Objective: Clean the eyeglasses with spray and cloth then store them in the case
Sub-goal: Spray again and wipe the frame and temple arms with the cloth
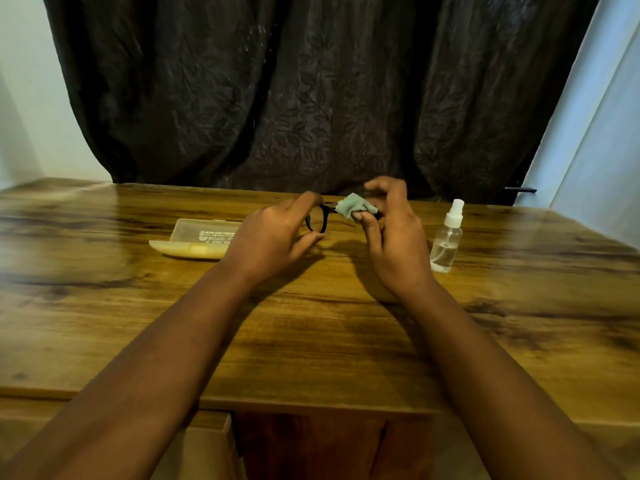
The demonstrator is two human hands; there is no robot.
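Head view, frame centre: our left hand (273, 237) grips the black eyeglasses (320, 219); our right hand (394, 233) pinches the green cloth (353, 206) on one lens.

table (346, 341): wood-grain top, brown with dark streaks, smooth, semi-gloss, pale glare patches on both sides. eyeglasses (320, 220): black frame, looks like plastic, slight sheen. cloth (353, 207): soft grey-green fabric, matt, crumpled over one side of the frame. spray bottle (446, 242): clear glossy plastic, clear liquid inside, white plastic pump top under a translucent cap. case (197, 240): translucent yellowish plastic, smooth, lid open, printed text on lid too blurred to read. curtain (311, 98): dark woven cloth, leaf pattern, wrinkled, faint shine on the folds. wall (34, 98): pale, matt, looks painted.
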